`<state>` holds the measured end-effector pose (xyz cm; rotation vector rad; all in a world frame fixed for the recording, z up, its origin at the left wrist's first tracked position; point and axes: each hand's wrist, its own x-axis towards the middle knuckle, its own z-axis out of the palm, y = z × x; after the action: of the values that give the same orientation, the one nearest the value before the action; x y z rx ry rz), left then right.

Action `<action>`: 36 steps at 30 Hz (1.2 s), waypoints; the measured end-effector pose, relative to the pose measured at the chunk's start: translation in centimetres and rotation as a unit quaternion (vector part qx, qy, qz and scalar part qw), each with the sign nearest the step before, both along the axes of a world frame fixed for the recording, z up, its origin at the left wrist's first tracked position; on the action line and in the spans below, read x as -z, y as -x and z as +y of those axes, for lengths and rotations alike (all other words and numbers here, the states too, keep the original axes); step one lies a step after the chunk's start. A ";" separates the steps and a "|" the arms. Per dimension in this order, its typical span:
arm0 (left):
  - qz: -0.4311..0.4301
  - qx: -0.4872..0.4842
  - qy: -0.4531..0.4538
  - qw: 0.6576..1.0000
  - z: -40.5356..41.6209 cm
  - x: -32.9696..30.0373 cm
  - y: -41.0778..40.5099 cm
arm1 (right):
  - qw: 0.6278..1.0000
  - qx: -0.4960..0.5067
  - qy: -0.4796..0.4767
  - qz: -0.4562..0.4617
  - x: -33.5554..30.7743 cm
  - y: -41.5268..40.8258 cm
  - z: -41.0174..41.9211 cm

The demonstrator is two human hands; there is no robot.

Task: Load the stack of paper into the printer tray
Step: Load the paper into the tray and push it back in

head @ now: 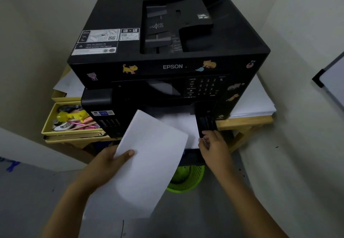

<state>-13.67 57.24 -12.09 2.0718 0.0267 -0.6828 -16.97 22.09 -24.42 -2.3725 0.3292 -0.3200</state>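
1. The paper [147,163] is held in front of the printer [167,51], tilted, its far corner over the tray [178,124], which already holds white sheets.
2. The left hand [111,165] grips the paper's left edge, thumb on top.
3. The right hand [214,144] pinches the tray's black right part, fingers curled.
4. The printer front reads "EPSON" and carries cat stickers.

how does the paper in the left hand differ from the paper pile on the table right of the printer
The held stack of paper is up in the air, tilted and skewed, gripped by the left hand; the paper pile lies flat on the wooden table. The held stack shows whole, while the pile is partly hidden behind the printer. Both are plain white sheets.
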 end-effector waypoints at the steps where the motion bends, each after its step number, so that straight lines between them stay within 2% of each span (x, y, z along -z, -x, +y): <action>1: -0.017 0.024 -0.018 0.999 -0.1 -0.4 0.6 | 1.000 -0.003 -0.004 -0.018 0.1 0.5 -0.3; 4: -0.059 0.102 -0.085 0.989 -0.5 -0.7 2.5 | 0.998 -0.012 -0.007 -0.066 0.4 1.7 -1.2; 8: -0.171 0.204 -0.181 0.947 -0.6 1.9 3.7 | 0.995 -0.030 0.004 -0.094 0.9 2.6 -1.9; 11: -0.278 0.236 -0.239 0.900 -0.4 5.2 4.1 | 0.995 -0.041 0.016 -0.088 0.9 3.1 -2.0; 13: -0.304 0.232 -0.264 0.885 -0.5 7.0 4.3 | 0.994 -0.053 0.039 -0.086 1.1 3.2 -1.8; 19: -0.361 0.186 -0.286 0.868 -1.3 9.0 4.5 | 0.985 -0.116 0.101 -0.081 1.8 3.7 -1.6; 26: -0.358 0.140 -0.261 0.885 -2.5 10.8 4.8 | 0.982 -0.125 0.120 -0.078 2.6 3.8 -1.9; 31: -0.385 0.154 -0.243 0.877 -2.9 11.1 4.5 | 0.974 -0.141 0.156 -0.088 3.0 3.9 -1.9; 36: -0.371 0.163 -0.246 0.881 -3.1 12.6 4.0 | 0.970 -0.143 0.164 -0.109 3.5 3.8 -1.9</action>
<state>-17.65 54.10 -24.70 2.7459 -0.6597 -0.0139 -20.73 20.23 -27.95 -2.6283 -0.1841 -0.5255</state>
